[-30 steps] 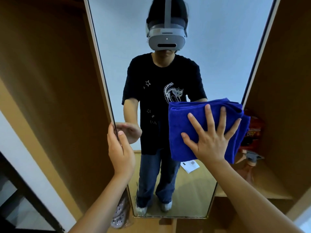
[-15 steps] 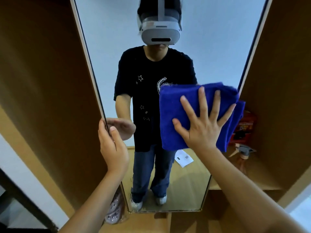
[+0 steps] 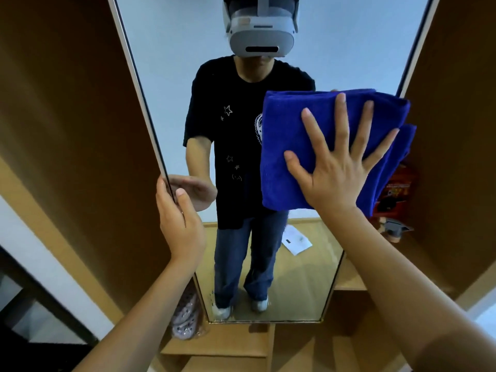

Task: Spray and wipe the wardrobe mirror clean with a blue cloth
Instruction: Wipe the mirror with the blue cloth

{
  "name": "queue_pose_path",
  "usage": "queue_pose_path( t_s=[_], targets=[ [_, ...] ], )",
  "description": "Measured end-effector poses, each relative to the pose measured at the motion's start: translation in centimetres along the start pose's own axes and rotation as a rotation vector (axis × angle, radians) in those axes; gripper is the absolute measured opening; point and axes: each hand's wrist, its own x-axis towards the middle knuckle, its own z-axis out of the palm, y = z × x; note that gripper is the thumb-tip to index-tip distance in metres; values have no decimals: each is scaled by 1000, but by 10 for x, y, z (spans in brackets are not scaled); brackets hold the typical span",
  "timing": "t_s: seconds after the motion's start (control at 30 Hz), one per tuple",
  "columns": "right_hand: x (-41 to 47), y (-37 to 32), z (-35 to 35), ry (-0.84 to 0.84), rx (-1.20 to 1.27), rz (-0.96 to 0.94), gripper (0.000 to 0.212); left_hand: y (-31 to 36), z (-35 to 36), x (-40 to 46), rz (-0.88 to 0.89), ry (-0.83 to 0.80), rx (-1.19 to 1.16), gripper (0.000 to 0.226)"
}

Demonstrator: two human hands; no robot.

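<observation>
Wardrobe panels of brown wood frame the tall mirror [image 3: 268,162] I am watching through the head camera, its glass reflecting the person who stands before it. Compared with half a second ago, the right hand [image 3: 335,170] and the folded blue cloth [image 3: 303,146] under it sit a little higher and further right on the glass, so I judge the wiping stroke to be under way, working toward the mirror's right edge. That hand lies flat with fingers spread wide and straight, pressing the cloth against the glass. To its left and lower, the left hand [image 3: 179,218] steadies the mirror's left edge as before, thumb on the front; I cannot tell how the fingers behind lie. Below and right of the cloth, a spray bottle [image 3: 396,229] rests on a shelf.
</observation>
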Motion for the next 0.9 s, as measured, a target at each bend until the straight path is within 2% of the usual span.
queue_pose_path(
  t_s=[0.3, 0.47, 0.67, 0.9],
  targets=[
    [-114, 7, 30, -101, -20, -125, 64, -9, -1, -5, 50, 0, 21, 47],
    [-87, 9, 21, -81, 2, -159, 66, -17, -3, -14, 36, -18, 42, 45],
    [-13, 4, 5, 34, 30, -4, 60, -18, 1, -18, 15, -10, 38, 47],
    [-92, 9, 29, -19, -19, -77, 66, -31, 3, -26, 39, 0, 57, 48]
  ],
)
